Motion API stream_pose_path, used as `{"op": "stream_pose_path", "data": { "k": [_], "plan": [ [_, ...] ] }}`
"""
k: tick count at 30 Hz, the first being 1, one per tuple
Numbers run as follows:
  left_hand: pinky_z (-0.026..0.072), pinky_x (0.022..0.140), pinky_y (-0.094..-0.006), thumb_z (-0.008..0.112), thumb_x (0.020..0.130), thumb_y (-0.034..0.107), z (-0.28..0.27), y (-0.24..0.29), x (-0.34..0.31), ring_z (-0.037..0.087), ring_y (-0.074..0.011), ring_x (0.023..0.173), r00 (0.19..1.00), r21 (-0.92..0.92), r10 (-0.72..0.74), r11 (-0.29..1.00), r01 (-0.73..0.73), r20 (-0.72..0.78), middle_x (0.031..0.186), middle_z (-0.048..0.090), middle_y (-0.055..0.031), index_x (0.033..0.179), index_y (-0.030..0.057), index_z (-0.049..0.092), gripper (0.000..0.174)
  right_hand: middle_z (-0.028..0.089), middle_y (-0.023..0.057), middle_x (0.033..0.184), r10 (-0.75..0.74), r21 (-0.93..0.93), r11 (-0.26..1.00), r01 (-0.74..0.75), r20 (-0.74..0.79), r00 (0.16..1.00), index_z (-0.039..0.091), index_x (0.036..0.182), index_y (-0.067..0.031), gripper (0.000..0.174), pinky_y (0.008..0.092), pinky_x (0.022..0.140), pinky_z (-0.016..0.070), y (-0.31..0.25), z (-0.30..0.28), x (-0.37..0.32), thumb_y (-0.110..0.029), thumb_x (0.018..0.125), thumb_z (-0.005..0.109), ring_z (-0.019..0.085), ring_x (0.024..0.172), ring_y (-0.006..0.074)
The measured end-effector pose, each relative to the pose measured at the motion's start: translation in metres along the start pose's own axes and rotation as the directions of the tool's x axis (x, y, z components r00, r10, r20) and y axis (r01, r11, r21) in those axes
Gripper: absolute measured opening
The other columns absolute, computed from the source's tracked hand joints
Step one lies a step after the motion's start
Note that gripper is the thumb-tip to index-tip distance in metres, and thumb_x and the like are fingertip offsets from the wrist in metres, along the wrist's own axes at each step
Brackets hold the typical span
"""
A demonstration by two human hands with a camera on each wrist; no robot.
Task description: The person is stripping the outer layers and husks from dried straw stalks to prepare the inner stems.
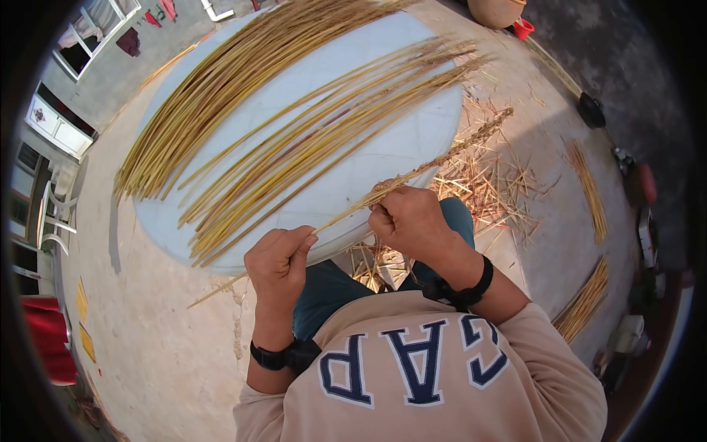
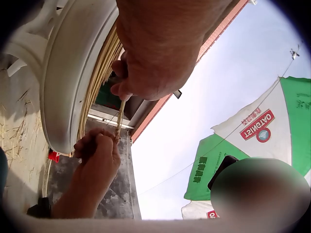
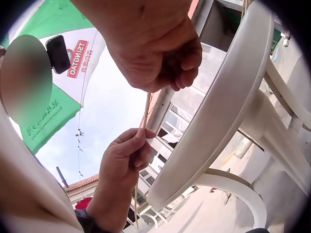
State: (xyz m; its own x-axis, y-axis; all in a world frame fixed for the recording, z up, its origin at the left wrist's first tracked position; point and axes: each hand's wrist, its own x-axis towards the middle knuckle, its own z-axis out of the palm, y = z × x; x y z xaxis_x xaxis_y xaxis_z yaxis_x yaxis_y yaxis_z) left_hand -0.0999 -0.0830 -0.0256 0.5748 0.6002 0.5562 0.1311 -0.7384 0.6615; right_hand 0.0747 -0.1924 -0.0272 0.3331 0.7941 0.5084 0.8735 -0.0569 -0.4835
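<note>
A single dry stalk [image 1: 343, 214] with a bushy seed head runs slantwise over the near edge of the white round table [image 1: 434, 118]. Thumb and fingers of the left hand [image 1: 278, 267] pinch it toward its bare lower end. Farther up, where the seed head begins, the right hand [image 1: 414, 222] grips it with curled fingers. In the right wrist view, the thin stem shows between the right hand [image 3: 160, 63] and left hand [image 3: 124, 158]. A loose row of stalks [image 1: 294, 166] lies on the table just beyond the hands, and a thicker pile [image 1: 221, 88] lies behind it.
Broken straw [image 1: 493, 177] litters the ground right of the table. Two small stalk bundles [image 1: 587, 191] lie farther right. A white chair [image 1: 55, 214] stands at the left. Overhead, a green and white umbrella [image 2: 248, 131] shows in the left wrist view.
</note>
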Motion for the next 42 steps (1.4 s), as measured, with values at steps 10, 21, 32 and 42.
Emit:
{"op": "stream_pose_path", "data": {
  "k": [10, 21, 32, 42],
  "plan": [
    [0.0401, 0.054, -0.0219, 0.065, 0.079, 0.005, -0.038, -0.025, -0.004, 0.049, -0.0086, 0.056, 0.953, -0.179, -0.252, 0.958, 0.222, -0.167, 0.069, 0.062, -0.0053, 0.082, -0.0024, 0.064, 0.008, 0.059, 0.0136, 0.089, 0.270, -0.169, 0.912, -0.375, -0.441, 0.856, 0.059, 0.098, -0.0055, 0.019, 0.0368, 0.062, 0.0483, 0.096, -0.056, 0.015, -0.007, 0.079, 0.056, 0.060, 0.073, 0.0282],
    [0.0409, 0.058, -0.0203, 0.062, 0.082, 0.007, -0.016, -0.021, -0.004, 0.050, -0.0077, 0.061, 0.946, -0.191, -0.317, 0.926, 0.324, 0.068, 0.075, 0.063, -0.0048, 0.090, -0.0026, 0.064, 0.013, 0.049, 0.0148, 0.123, -0.373, -0.011, 0.922, 0.386, 0.239, 0.897, 0.052, 0.114, 0.0025, 0.045, 0.0450, 0.102, 0.0287, 0.011, 0.019, -0.008, -0.022, 0.078, 0.061, 0.039, 0.121, 0.0302],
    [0.0412, 0.057, -0.0205, 0.060, 0.083, 0.006, -0.004, -0.017, -0.005, 0.050, -0.0076, 0.061, 0.930, -0.284, -0.346, 0.886, 0.367, 0.122, 0.070, 0.059, -0.0040, 0.092, -0.0027, 0.064, 0.013, 0.058, 0.0178, 0.100, 0.118, 0.353, 0.927, -0.124, 0.040, 0.992, 0.057, 0.105, 0.0000, 0.027, 0.0335, 0.073, 0.0483, 0.012, -0.023, 0.005, -0.007, 0.080, 0.060, 0.059, 0.086, 0.0301],
    [0.0414, 0.056, -0.0204, 0.060, 0.081, 0.005, -0.006, -0.013, -0.007, 0.051, -0.0075, 0.060, 0.926, -0.316, -0.329, 0.872, 0.374, 0.188, 0.068, 0.060, -0.0039, 0.091, -0.0010, 0.064, 0.012, 0.059, 0.0034, 0.073, 0.138, 0.703, 0.381, -0.601, 0.600, 0.788, 0.056, 0.092, 0.0012, 0.012, 0.0207, 0.056, 0.0496, -0.009, 0.017, 0.008, -0.009, 0.087, 0.052, 0.060, 0.064, 0.0101]
  ]
}}
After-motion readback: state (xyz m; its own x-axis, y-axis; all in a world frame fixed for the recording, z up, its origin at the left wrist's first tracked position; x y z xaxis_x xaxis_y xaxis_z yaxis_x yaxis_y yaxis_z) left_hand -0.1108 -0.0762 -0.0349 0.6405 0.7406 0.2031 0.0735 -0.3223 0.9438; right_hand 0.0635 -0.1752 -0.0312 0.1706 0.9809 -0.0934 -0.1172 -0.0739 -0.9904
